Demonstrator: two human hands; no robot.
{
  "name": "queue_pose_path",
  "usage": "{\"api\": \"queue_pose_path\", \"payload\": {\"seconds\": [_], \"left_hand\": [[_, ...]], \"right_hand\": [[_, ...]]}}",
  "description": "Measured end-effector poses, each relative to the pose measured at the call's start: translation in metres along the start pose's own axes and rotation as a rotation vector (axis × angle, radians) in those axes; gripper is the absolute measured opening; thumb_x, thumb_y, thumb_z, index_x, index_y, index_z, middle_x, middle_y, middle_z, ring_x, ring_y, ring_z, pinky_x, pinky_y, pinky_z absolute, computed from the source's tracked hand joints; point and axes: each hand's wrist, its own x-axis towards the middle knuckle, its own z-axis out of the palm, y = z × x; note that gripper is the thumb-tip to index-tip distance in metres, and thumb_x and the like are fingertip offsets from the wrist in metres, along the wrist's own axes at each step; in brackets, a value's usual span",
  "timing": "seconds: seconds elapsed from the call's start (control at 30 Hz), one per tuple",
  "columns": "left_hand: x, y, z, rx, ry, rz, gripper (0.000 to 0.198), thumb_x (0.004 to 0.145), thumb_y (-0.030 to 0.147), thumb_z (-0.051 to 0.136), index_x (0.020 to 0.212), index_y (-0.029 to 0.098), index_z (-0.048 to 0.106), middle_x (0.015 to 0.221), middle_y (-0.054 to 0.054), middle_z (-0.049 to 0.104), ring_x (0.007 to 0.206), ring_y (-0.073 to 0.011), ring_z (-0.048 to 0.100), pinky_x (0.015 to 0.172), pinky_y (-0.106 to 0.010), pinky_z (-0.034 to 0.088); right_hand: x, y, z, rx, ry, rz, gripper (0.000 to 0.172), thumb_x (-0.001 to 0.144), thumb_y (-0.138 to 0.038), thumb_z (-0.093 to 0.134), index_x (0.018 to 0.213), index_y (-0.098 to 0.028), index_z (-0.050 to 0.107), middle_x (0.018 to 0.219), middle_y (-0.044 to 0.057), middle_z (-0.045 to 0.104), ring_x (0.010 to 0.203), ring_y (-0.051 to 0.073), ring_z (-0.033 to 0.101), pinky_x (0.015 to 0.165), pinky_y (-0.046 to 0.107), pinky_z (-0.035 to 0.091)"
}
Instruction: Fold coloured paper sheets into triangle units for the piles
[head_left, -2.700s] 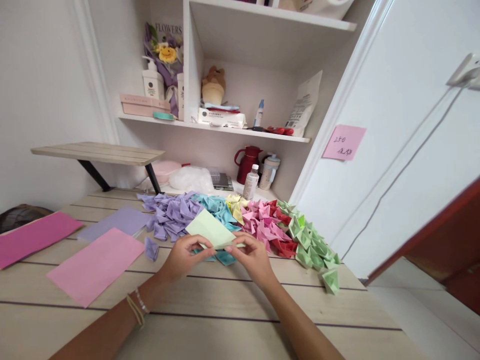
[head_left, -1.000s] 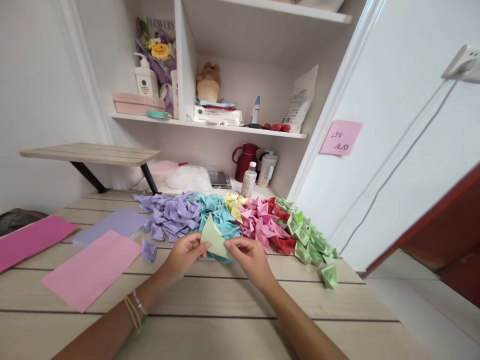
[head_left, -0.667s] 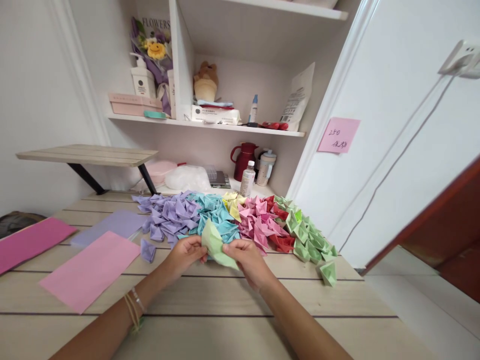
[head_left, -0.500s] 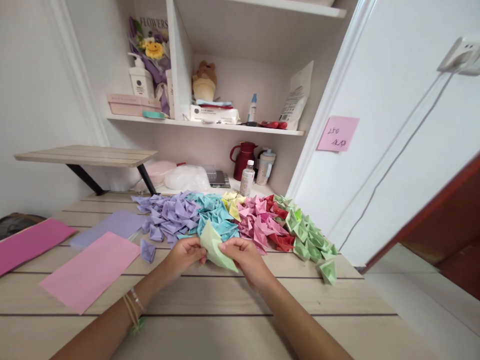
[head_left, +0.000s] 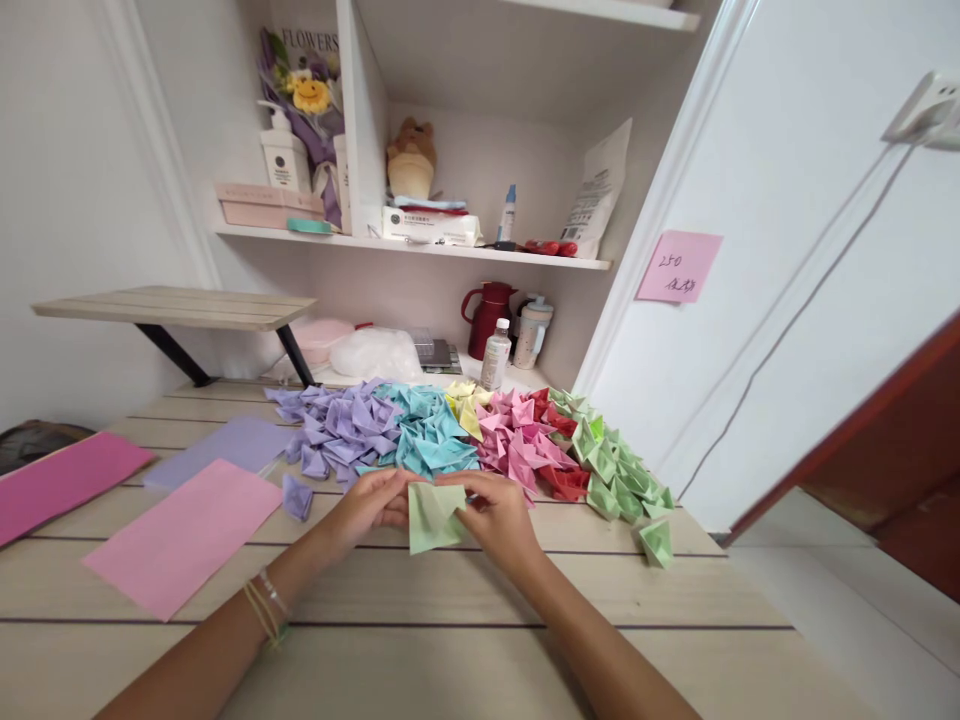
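A light green folded paper (head_left: 435,522) is held above the table between my two hands, its squarish face turned toward me. My left hand (head_left: 379,503) grips its left edge, fingers closed. On the other side, my right hand (head_left: 495,508) pinches the right edge, the index finger along the top. Just behind lie piles of folded paper boats: purple (head_left: 346,425), blue (head_left: 431,430), yellow (head_left: 468,408), pink (head_left: 514,440), red (head_left: 564,483) and green (head_left: 611,465). A lone green boat (head_left: 657,544) sits at the right, and a single purple boat (head_left: 297,497) near my left wrist.
On the left lie flat paper sheets: pink (head_left: 184,538), purple (head_left: 217,452) and magenta (head_left: 67,483). A small raised shelf (head_left: 176,308) stands behind them. At the back are a bottle (head_left: 495,356), a red jug (head_left: 490,320) and a tumbler (head_left: 532,333).
The green paper has turned in my hands from a slanted, pointed shape to a squarish face toward me. Both hands have shifted slightly around it, still gripping.
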Motion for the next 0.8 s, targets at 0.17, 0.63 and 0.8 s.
{"api": "queue_pose_path", "payload": {"seconds": [0.17,0.63,0.8], "left_hand": [[-0.007,0.006,0.008,-0.016,-0.025,-0.092,0.033,0.070,0.039,0.065,0.086,0.011,0.066,0.073,-0.008,0.069,0.066,-0.0186,0.066,0.064,-0.030,0.052],[-0.008,0.006,0.012,0.100,0.023,-0.118,0.025,0.065,0.035,0.070,0.075,0.013,0.063,0.066,-0.002,0.066,0.060,-0.0151,0.062,0.058,-0.026,0.049],[-0.008,0.014,0.008,0.078,0.099,-0.032,0.028,0.065,0.032,0.069,0.084,0.017,0.055,0.065,0.002,0.062,0.050,-0.0105,0.057,0.047,-0.019,0.041]], "right_hand": [[-0.003,-0.002,0.002,-0.081,-0.029,-0.076,0.033,0.066,-0.006,0.056,0.089,-0.025,0.069,0.091,0.003,0.069,0.085,0.020,0.062,0.075,0.031,0.047],[-0.001,0.007,0.002,0.189,-0.114,0.200,0.022,0.063,-0.013,0.063,0.083,-0.019,0.070,0.076,0.003,0.070,0.065,0.017,0.064,0.058,0.024,0.047],[0.003,0.011,-0.008,0.439,-0.255,0.413,0.023,0.063,-0.029,0.070,0.081,-0.015,0.069,0.061,0.001,0.067,0.054,0.014,0.062,0.053,0.023,0.048]]}}
